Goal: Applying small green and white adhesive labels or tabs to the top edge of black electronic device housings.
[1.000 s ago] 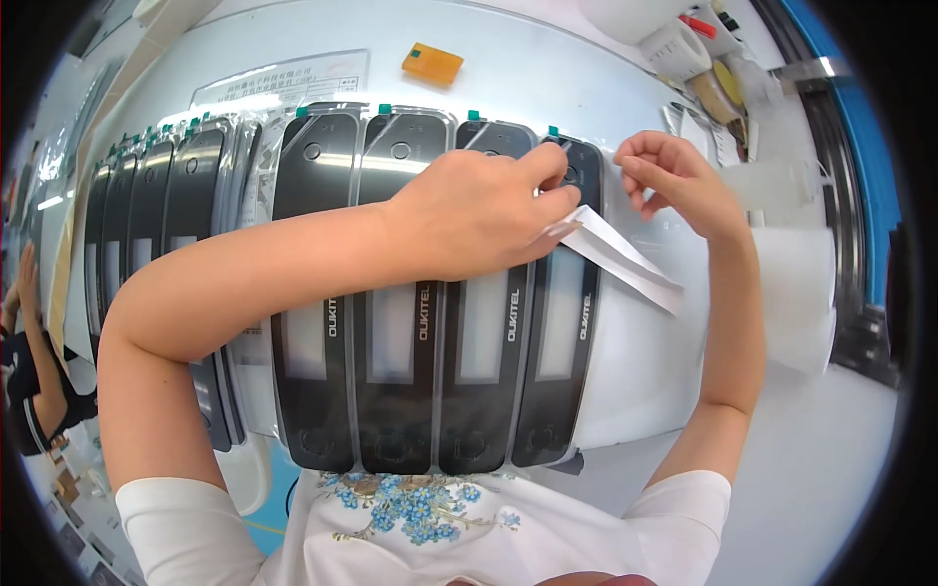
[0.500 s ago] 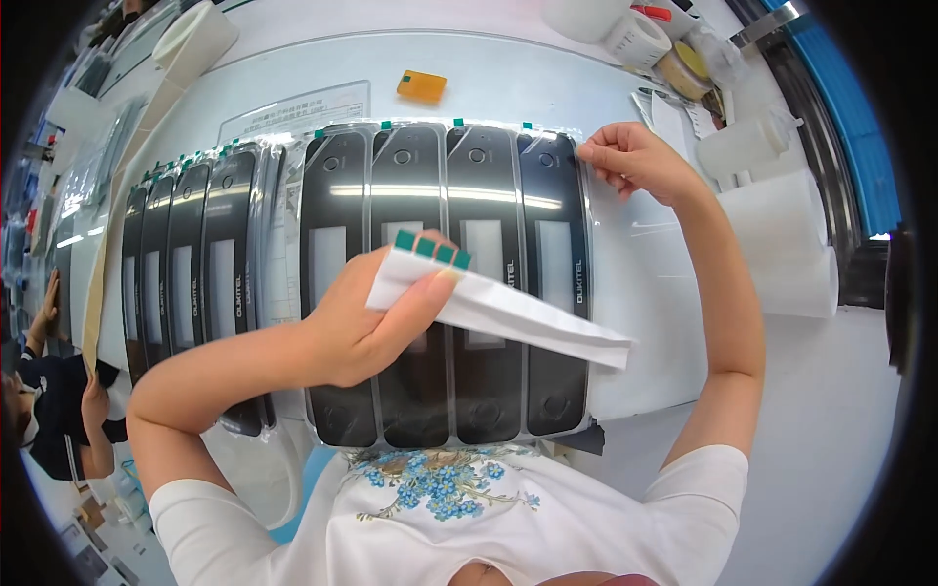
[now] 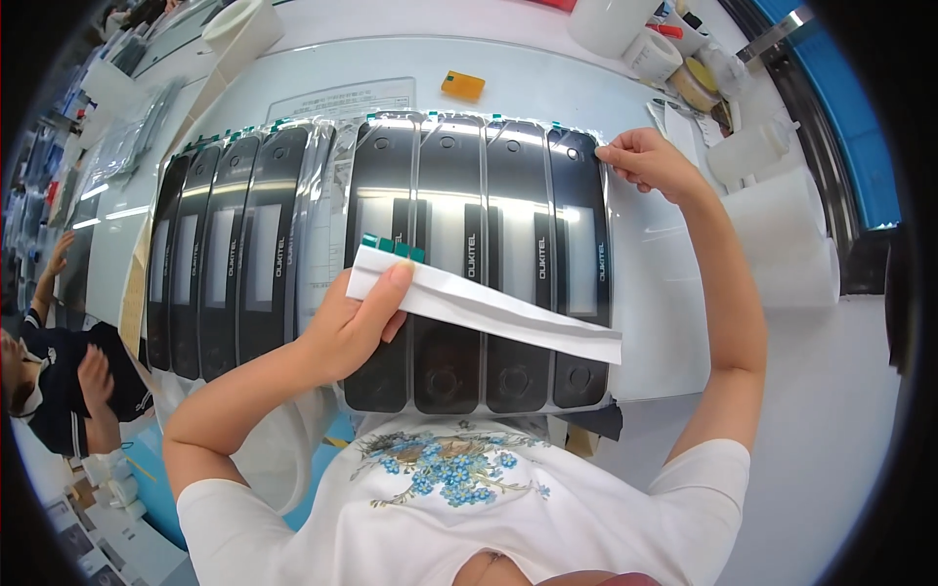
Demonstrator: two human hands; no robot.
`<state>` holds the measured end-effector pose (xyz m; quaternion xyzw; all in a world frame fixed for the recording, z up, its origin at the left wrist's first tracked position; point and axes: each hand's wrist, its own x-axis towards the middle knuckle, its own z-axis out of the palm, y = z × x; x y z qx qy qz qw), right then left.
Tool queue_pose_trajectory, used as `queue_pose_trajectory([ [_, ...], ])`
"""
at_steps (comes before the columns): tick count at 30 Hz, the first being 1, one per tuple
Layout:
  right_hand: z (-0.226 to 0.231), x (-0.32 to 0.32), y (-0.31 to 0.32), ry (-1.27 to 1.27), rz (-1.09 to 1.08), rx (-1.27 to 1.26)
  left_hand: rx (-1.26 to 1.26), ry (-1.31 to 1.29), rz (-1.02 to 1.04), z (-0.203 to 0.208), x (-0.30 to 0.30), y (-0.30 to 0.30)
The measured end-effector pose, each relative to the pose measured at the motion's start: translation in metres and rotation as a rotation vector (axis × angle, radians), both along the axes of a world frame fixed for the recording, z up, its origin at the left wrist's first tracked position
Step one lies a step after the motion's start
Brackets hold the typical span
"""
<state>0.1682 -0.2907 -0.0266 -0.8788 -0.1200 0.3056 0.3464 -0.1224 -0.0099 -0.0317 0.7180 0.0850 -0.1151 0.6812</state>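
Note:
My left hand (image 3: pixel 354 327) grips a long folded white paper strip (image 3: pixel 498 309), thumb on top. Small green adhesive tabs (image 3: pixel 393 247) line the strip's upper left end. Below it lies a row of black phone-shaped panels (image 3: pixel 515 363) with pale rectangular windows, under clear film. Green tabs (image 3: pixel 496 117) also sit along the panels' far edge. At the far right corner of the rightmost panel, my right hand (image 3: pixel 650 161) is closed in a pinch. Its fingertips meet that corner; whatever is between them is too small to make out.
Another row of black panels (image 3: pixel 269 244) lies to the left. A small orange card (image 3: pixel 462 86) rests beyond the panels. White rolls (image 3: pixel 782 234) and a tape roll (image 3: pixel 696 83) stand at the right. At far left, a person in dark clothing (image 3: pixel 73 366) sits at work.
The view has shifted, so the panels appear farther right. My left hand has moved left across the panels with the paper strip. My right hand stays pinched at the same corner.

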Motion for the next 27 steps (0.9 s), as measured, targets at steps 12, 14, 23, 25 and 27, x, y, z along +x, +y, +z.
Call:
queue_pose_trajectory([
  [12, 0.017, -0.027, -0.007, 0.029, 0.097, 0.213, -0.103, -0.273, 0.133, -0.010, -0.037, 0.025],
  [14, 0.024, -0.038, -0.009, -0.078, 0.089, 0.263, -0.106, -0.255, 0.158, -0.007, -0.041, 0.032],
  [23, 0.028, -0.048, -0.001, -0.135, 0.212, 0.399, 0.062, -0.338, 0.253, -0.026, -0.052, 0.039],
  [25, 0.038, -0.049, -0.006, -0.211, 0.223, 0.604, -0.194, -0.236, 0.278, -0.022, -0.055, 0.047],
  [27, 0.052, -0.054, -0.002, -0.304, 0.252, 0.713, -0.363, -0.164, 0.206, -0.020, -0.064, 0.053],
])
